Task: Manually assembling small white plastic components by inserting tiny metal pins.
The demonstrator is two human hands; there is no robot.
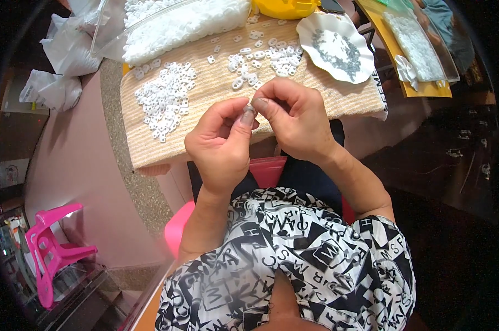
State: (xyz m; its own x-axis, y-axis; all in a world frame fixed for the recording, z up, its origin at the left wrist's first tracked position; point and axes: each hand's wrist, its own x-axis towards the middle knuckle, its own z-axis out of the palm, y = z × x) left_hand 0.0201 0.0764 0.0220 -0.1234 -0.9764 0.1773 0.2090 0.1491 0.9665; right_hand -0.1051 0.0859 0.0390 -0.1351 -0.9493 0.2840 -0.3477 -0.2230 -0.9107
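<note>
My left hand is closed in a pinch, with a small whitish plastic piece between thumb and forefinger. Against it, my right hand also pinches with thumb and forefinger; whatever its fingertips hold is too small to make out. Both hands are raised over the front edge of a striped, cloth-covered table. Just beyond them lie several loose white oval pieces with dark holes. A larger pile of white two-holed pieces spreads to the left.
At the back stands a clear bin full of white pieces, near a yellow container. A scalloped white plate holds small dark grey parts. White bags and a pink stool are at left; another bin is far right.
</note>
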